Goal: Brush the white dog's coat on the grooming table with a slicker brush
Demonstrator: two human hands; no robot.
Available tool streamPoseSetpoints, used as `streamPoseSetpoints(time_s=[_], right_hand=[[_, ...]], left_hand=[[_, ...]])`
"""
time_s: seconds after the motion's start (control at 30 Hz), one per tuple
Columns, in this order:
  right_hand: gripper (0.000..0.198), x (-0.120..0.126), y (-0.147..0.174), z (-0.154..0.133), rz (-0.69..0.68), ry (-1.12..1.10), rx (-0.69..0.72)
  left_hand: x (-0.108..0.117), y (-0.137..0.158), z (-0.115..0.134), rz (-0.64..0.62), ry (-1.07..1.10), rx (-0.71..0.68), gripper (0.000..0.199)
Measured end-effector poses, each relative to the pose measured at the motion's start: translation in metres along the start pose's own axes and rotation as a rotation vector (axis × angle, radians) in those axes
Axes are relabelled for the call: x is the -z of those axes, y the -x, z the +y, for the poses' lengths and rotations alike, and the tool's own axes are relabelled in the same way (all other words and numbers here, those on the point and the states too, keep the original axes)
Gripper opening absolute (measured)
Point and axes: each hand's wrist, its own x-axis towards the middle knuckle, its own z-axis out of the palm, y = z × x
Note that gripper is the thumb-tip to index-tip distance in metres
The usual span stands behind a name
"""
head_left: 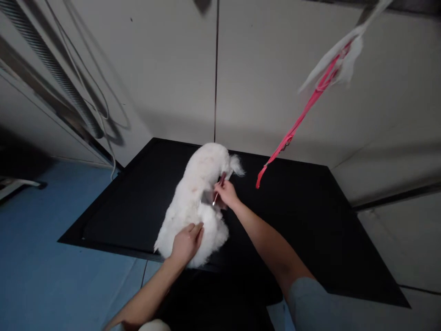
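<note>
A fluffy white dog (201, 179) is on the black table top (275, 220), its back curving toward the far edge. My left hand (188, 241) presses on the fur at the near end of the body, its fingers curled in and pinched into the coat. Farther up, my right hand (226, 193) closes around a slim dark-red grooming tool (217, 195) with a shiny end, held against the dog's side. The tool's exact kind is too small to make out. A wispy tuft of fur (237, 165) sticks out beyond that hand.
Above the table's right half hangs a pink strap (303, 112) with white cloth (330, 59) around its upper part. A ribbed grey hose (55, 69) and a thin pale cable (112, 156) run down the wall at left. Blue floor (86, 276) lies below.
</note>
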Motion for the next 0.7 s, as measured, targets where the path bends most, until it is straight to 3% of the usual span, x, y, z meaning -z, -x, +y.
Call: streamPoseSetpoints(time_s=[0.07, 0.2, 0.23, 0.33, 0.37, 0.47, 0.5, 0.6, 0.63, 0.7], right_hand=[[0.020, -0.003, 0.003, 0.000, 0.065, -0.021, 0.018], [0.022, -0.012, 0.012, 0.002, -0.167, 0.041, 0.061], [0.022, -0.013, 0.012, 0.001, -0.154, 0.069, 0.057], [0.017, -0.012, 0.011, -0.004, 0.077, 0.087, 0.079], [0.017, -0.012, 0.011, -0.004, 0.065, 0.088, 0.101], [0.017, -0.013, 0.014, -0.004, -0.188, 0.155, 0.096], [0.016, -0.013, 0.016, -0.004, -0.212, 0.181, 0.070], [0.012, -0.012, 0.020, -0.006, -0.038, 0.218, 0.062], [0.014, -0.011, 0.022, -0.008, -0.038, 0.226, 0.090], [0.017, -0.010, 0.025, -0.014, -0.196, 0.276, 0.136]], left_hand=[[-0.007, 0.010, 0.006, 0.004, -0.013, -0.005, 0.030], [-0.009, 0.024, 0.014, -0.011, -0.026, -0.001, 0.030], [-0.009, 0.025, 0.016, -0.014, -0.029, 0.006, 0.029], [-0.008, 0.026, 0.018, -0.027, -0.036, 0.037, 0.027], [-0.008, 0.026, 0.019, -0.030, -0.034, 0.042, 0.026], [-0.009, 0.026, 0.020, -0.017, -0.027, 0.033, 0.026], [-0.009, 0.026, 0.020, -0.012, -0.024, 0.028, 0.027], [-0.008, 0.026, 0.021, 0.003, -0.020, 0.007, 0.028], [-0.009, 0.027, 0.021, 0.015, -0.022, -0.003, 0.029], [-0.010, 0.030, 0.021, 0.048, -0.036, -0.017, 0.029]])
